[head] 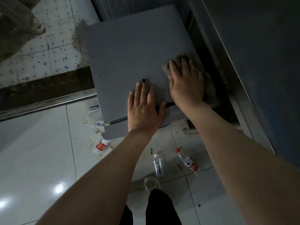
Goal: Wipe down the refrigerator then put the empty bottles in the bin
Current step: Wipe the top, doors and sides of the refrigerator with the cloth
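Both bare forearms stretched forward from the lower edge, well apart at the elbows, close at the wrists. Beneath them, a pale worn shoe on glossy white floor tiles. Just ahead, lying on its side, a clear plastic bottle with a white cap; near it, a clear plastic bottle with a red cap and red label; off to the left, a third clear bottle with a red label — label print on all three too small to read. Higher up, left hand palm-down on the front edge of the smooth matte grey refrigerator top, fingers straight, slightly spread, holding nothing, thumb out along the edge. Just beside it, right hand flat on a rough brownish-grey cloth, fingers straight and fanned, pressing rather than gripping — cloth at the top's right front corner. Beyond, speckled tiles and a striped trouser leg.
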